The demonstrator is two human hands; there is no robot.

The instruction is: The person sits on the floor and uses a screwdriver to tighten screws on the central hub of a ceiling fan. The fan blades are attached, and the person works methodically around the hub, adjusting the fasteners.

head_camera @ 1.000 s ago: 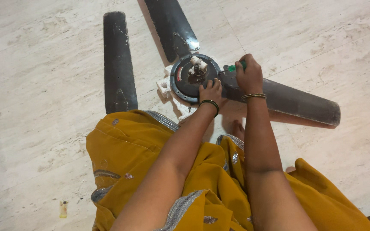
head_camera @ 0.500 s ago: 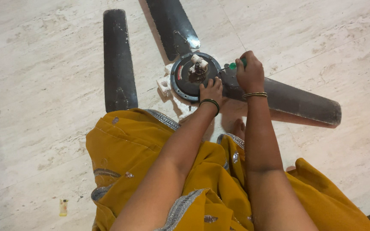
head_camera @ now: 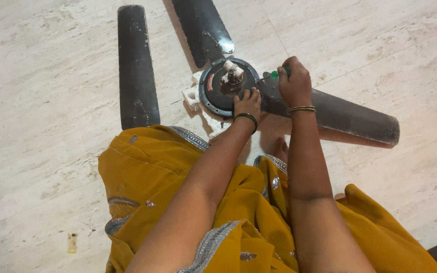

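Fingers (head_camera: 299,76) clench screwdriver (head_camera: 275,75); left hand (head_camera: 248,103) steadies hub (head_camera: 227,87).

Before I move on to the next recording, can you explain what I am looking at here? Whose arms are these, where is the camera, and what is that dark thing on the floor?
The camera sits on the person's head and looks down, so the two bare arms are the wearer's own. The person sits on a pale stone floor in a mustard-yellow garment. In front lies a dark ceiling fan: a round motor hub with two blades attached, and one loose blade lying apart. The left hand rests on the hub's rim. The right hand has its grip closed on a green-handled screwdriver, tip pointing at the hub. White foam pieces lie beside it.
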